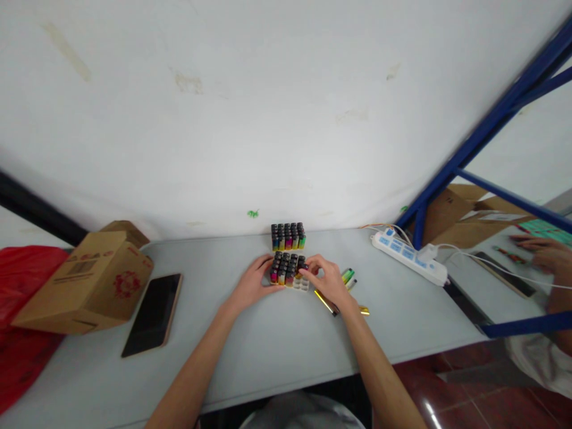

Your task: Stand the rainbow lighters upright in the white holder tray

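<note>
Several black-topped coloured lighters (282, 268) stand upright in a pale tray (301, 285), whose front right corner shows bare sockets. My left hand (252, 282) grips the tray's left side, thumb along its front edge. At the tray's right, my right hand (326, 276) pinches a dark-topped lighter (302, 270) over the tray. Behind stands a second full block of lighters (288, 236), near the wall. Beside and partly under my right hand lie loose lighters, among them a gold one (325, 300) and a green one (347, 274).
On the left are a cardboard box (89, 280), a red bag (27, 310) and a dark tablet (153, 313). A white power strip (409, 257) with cables lies at the right, near a blue metal frame (473, 134). Beyond it, another person's hand (547, 253) shows.
</note>
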The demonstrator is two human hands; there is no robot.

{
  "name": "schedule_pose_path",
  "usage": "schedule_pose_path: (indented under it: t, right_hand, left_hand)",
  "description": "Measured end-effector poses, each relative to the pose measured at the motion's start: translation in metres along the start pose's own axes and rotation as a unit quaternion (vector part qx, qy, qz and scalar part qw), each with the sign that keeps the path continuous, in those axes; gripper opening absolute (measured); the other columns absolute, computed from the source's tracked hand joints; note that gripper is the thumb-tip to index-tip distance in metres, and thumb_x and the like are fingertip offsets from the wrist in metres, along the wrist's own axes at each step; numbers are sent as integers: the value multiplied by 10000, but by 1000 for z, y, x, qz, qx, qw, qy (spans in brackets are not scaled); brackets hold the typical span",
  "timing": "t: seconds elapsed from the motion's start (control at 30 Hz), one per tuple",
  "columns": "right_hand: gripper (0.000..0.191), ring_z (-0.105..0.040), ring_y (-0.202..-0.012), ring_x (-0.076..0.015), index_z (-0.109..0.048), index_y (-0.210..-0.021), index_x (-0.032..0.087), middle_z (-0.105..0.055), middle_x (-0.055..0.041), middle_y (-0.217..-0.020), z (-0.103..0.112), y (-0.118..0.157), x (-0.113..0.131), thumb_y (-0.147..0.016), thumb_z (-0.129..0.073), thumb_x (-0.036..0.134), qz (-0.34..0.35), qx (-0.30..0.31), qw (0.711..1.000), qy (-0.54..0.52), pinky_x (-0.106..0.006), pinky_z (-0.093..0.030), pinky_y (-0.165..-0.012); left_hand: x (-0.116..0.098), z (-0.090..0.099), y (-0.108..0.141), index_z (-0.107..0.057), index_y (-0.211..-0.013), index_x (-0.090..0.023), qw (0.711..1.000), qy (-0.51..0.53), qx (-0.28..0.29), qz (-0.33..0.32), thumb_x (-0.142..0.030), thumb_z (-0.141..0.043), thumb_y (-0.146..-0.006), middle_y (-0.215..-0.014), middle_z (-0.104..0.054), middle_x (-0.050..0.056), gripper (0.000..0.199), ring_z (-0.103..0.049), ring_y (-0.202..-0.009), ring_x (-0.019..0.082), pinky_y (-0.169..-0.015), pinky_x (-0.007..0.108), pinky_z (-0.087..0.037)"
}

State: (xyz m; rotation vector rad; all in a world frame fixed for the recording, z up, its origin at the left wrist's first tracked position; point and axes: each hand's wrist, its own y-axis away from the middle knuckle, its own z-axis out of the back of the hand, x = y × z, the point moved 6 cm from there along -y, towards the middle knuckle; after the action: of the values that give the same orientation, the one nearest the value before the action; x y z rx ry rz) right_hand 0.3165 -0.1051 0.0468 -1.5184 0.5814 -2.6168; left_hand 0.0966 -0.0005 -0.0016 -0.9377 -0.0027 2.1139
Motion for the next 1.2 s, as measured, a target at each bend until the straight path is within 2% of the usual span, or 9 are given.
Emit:
schedule_pose_path:
  t: [0.2, 0.3, 0.4, 0.53, 0.7, 0.83, 0.93, 1.07, 1.2]
  right_hand:
    - [282, -653, -696, -181, -693, -1115, 243, -707, 22, -767, -4, 1, -1, -979, -716, 489, -2, 20, 1000, -8, -314, -560, -738]
    - [304, -663, -709, -181, -693, -1133, 237, -721, 13, -790, 1, -1, 3, -984, -708, 501, -1, 6, 1000, -11, -316, -567, -746]
    - [306, -688, -738, -191, -697, -1112, 230, -741, -7, -812, 25, 0, 4, -1011, -658, 515, -8, -62, 998, 0, -329, -574, -768]
    - [317, -712, -773, -211, -709, -1036, 222, -759, -39, -864, 74, 22, -3, -1029, -628, 529, -44, -150, 987, 47, -348, -572, -775]
    - [291, -681, -792, -236, -757, -1022, 234, -780, -77, -989, 108, 80, -16, -1023, -646, 503, -95, -82, 981, 146, -391, -564, -782]
    - [312, -698, -999, -299, -798, -1136, 267, -758, -111, -1135, 109, 130, -28, -972, -710, 518, -124, -71, 973, 184, -460, -585, -907]
    - [332, -677, -1150, -329, -815, -1173, 292, -737, -123, -1204, 99, 149, -35, -961, -707, 523, -121, -84, 970, 193, -515, -557, -1036]
    - [273, -682, -1104, -333, -796, -1028, 265, -749, -122, -1129, 95, 153, -38, -957, -705, 513, -139, -100, 969, 178, -526, -548, -1022]
    - [339, -718, -998, -305, -689, -1084, 241, -773, -106, -1075, 103, 151, -39, -953, -726, 552, -185, -118, 972, 84, -473, -568, -931]
  left_hand:
    - [0, 0, 0, -641, -1442, -215, 1000, 0, 1, -7, -551, -895, -820, -1539, -621, 148, 751, -584, -1442, 352, -1261, 527, -464]
    - [1, -1, -1, -648, -1436, -212, 1000, -1, -2, -7, -558, -893, -818, -1530, -629, 143, 749, -590, -1432, 350, -1258, 525, -471]
    - [1, -2, -1, -648, -1437, -208, 1000, -4, -4, -4, -561, -895, -814, -1535, -626, 138, 757, -589, -1433, 349, -1263, 521, -469]
    - [1, -2, 0, -646, -1438, -206, 1000, -12, -3, -4, -573, -883, -829, -1545, -620, 134, 749, -587, -1437, 342, -1271, 505, -466]
    - [3, -3, -1, -646, -1430, -177, 1000, -18, -3, -8, -568, -884, -828, -1539, -619, 154, 756, -589, -1432, 353, -1270, 520, -466]
    - [4, -3, -1, -658, -1413, -196, 1000, -8, -12, -16, -588, -874, -830, -1525, -631, 142, 735, -594, -1428, 356, -1262, 537, -472]
    - [3, -2, -1, -653, -1419, -201, 1000, -5, -13, -23, -606, -855, -844, -1524, -632, 139, 732, -599, -1422, 350, -1258, 535, -475]
    - [2, -1, -2, -659, -1414, -212, 1000, -3, -15, -25, -611, -853, -842, -1516, -639, 130, 723, -607, -1414, 342, -1256, 525, -478]
    - [4, -2, -3, -661, -1412, -203, 1000, 0, -14, -21, -606, -854, -842, -1516, -637, 144, 725, -603, -1420, 350, -1257, 539, -473]
